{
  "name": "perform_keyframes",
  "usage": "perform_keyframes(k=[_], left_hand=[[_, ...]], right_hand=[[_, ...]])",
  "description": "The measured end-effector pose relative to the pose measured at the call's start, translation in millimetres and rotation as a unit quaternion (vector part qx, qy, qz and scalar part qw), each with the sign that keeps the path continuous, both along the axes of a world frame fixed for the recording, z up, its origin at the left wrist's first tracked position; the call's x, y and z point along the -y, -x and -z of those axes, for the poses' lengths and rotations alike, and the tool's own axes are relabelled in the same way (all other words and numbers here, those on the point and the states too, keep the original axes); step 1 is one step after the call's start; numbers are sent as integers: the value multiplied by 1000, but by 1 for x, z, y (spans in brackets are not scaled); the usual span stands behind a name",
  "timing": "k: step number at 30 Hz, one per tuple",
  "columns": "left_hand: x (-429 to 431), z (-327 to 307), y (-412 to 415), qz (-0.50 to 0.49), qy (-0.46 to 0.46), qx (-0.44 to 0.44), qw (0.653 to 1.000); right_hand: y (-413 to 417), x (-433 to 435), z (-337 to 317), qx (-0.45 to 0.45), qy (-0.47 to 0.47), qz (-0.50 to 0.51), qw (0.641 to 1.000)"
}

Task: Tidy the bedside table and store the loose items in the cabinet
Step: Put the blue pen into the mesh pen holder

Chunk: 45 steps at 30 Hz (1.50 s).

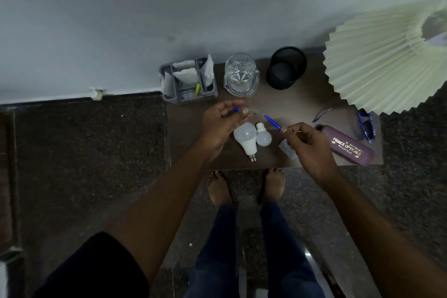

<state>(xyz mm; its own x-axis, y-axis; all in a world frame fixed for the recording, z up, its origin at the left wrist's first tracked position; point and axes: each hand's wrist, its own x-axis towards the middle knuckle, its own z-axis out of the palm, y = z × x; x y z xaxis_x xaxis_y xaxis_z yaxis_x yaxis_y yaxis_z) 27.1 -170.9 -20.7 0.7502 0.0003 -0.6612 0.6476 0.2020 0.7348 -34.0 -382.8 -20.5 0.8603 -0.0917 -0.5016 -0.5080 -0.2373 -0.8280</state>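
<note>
Over the brown bedside table (302, 104), my left hand (222, 126) pinches a clear pen cap with a blue end (244, 110). My right hand (309, 145) holds a blue pen (272, 122) by its rear, tip pointing toward the cap, a small gap between them. Two white light bulbs (246, 138) (263, 135) lie on the table below the pen. A purple spectacle case (348, 147) lies at the right, with blue-framed glasses (366, 126) behind it.
Along the wall stand a grey organiser (188, 97) with papers, a clear glass jar (240, 75) and a black mesh cup (286, 68). A pleated lampshade (387, 63) overhangs the right end. A small clear wrapper (286, 149) lies by my right hand. My feet stand at the table's front edge.
</note>
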Motion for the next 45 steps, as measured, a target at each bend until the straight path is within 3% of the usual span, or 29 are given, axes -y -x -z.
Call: perform_keyframes(k=[22,35,45], left_hand=[[1,3,-13,152,-48,52,986],[17,8,-2,94,-37,26,995],[31,7,3,127,-38,15,991]], right_hand=[[-16,3,6,27,29,-28,999],[-21,2,-4,-53,-42,-53,996],[-20,-3,-13,-97,-58,-48,992]])
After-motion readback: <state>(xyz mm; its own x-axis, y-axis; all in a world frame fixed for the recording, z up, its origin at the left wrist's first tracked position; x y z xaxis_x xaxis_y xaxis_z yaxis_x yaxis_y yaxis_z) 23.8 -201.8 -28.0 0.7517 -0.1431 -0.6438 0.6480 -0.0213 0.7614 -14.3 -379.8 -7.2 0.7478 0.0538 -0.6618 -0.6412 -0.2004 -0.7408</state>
